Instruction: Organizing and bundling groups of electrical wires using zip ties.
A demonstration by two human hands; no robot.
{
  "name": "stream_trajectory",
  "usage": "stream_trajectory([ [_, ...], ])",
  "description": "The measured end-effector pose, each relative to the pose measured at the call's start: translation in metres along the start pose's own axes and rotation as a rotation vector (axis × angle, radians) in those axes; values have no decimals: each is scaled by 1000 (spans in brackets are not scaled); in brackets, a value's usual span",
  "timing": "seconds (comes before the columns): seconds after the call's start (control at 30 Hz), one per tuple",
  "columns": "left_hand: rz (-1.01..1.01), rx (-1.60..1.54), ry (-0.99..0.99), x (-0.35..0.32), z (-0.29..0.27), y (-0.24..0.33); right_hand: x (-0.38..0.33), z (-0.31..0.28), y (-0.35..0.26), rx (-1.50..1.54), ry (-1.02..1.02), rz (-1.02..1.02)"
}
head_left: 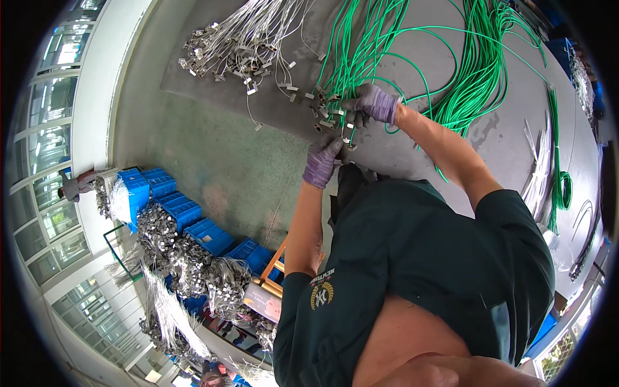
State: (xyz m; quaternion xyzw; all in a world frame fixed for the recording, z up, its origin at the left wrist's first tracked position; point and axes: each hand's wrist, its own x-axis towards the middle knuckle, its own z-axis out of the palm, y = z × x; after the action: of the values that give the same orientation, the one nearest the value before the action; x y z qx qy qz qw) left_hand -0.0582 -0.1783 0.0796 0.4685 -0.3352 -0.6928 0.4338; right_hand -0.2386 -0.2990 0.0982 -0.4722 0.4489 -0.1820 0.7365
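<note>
Meanwhile, a gloved right hand (375,103) pinches the metal-tipped ends of green cables (361,58) on the grey table (412,148); the gloved left hand (321,162), fingers curled, grips a small metal connector (349,143) nearby.

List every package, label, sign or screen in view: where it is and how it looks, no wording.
Blue plastic crates: row on the floor at left, rectangular, ribbed, beside heaps of metal-tipped wires.
Flat printed package: lower left, by an orange frame, pale with dark print.
Emblem: on the dark green shirt sleeve, yellow wreath shape.
No screens or signs visible.
</note>
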Motion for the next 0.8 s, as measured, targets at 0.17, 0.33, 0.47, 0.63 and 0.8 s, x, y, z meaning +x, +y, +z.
stream_trajectory([
  [0.17, 192, 199, 332, 37, 0, -20, 6, 18, 18, -273, -151, -42],
  [0.33, 347, 550, 480, 58, 1, -28, 5, 16, 22, 10, -68, 71],
  [0.47, 421, 1083, 443, 66, 3, -17, 17, -19, 23, -19, -67, 103],
  [0.63, 485, 1240, 609, 88, -50, -3, 11, -60, 30, -19, 103, 68],
  [0.8, 480, 1059, 646, 141, -113, 13, 13, -101, 80, -439, 236, -277],
])
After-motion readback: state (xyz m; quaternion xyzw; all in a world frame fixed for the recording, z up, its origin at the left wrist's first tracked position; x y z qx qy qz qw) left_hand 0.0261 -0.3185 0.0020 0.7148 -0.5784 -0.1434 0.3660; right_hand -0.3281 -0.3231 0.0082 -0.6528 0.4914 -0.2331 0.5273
